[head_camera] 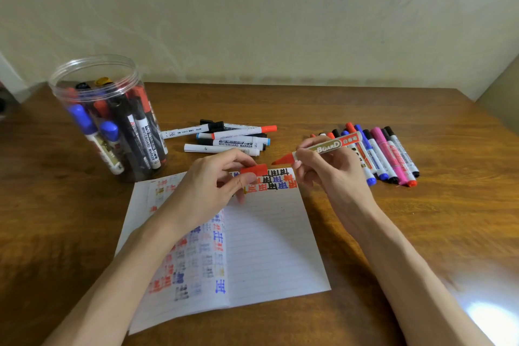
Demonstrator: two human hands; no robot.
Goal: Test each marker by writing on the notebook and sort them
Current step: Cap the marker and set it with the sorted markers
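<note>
Holding the red marker (323, 147) by its barrel, the right hand (331, 174) pinches it between thumb and fingers (304, 153), just behind the exposed tip. The tip points left and hangs above the far edge of the notebook (266, 247), clear of the page. The left hand (213, 185) pinches the red cap (254, 170) between thumb and forefinger. The cap sits just beside the tip but apart from it.

Handling notes, as judged from this view:

1. The marker appears light and rigid, with a smooth plastic barrel and a glossy label that may slip under a loose hold. Take hold near the front of the barrel for writing control.
2. The felt tip is soft and stains on contact. Keep fingers off it and press lightly.
3. The cap is small and probably a push fit. Align it with the barrel axis before pressing.
4. The notebook lies open on the worktop (393, 233). Its pages are thin and pliable, so steady them while writing.

Other markers occupy 3 places: a clear jar (106, 118) at left, a loose pile (233, 139) beyond the notebook, and a row (387, 157) at right.
</note>
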